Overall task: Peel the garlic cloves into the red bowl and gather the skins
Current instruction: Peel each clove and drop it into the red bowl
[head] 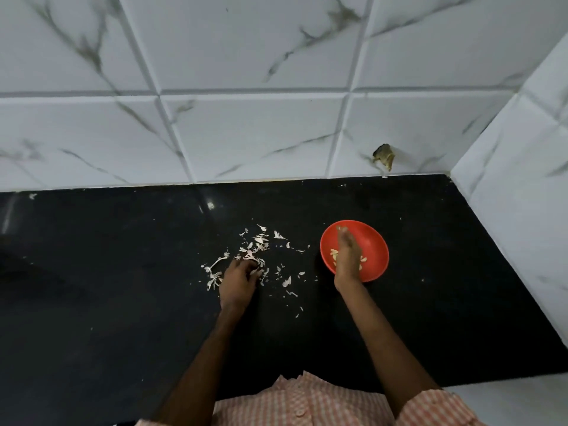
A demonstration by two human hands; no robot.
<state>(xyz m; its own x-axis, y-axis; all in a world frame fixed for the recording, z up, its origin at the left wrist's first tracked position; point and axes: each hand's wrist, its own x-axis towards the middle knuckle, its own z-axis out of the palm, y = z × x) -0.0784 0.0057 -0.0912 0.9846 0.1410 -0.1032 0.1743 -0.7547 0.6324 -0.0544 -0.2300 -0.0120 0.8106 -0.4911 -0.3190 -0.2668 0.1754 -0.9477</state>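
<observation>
I have the left hand [241, 276] down on the near left edge of the garlic skins [256, 244], fingers curled into the pile. I cannot tell whether they pinch any or only rake. The right hand [347, 256] reaches out long over the red bowl [372, 241]. It is blurred, so I cannot tell whether it holds anything. Peeled cloves [333, 253] lie in the bowl's bottom, partly under that hand.

Risks now: these skins are light and papery, and they are scattered wide over the black surface [123, 272], some strays lying near the bowl. A fast sweep could fan them further or flick flakes in with the cloves. The right wrist sits right over the near rim, so a low pull-back could tip the bowl or nudge it. Small flakes nearer me look easy to miss.
</observation>
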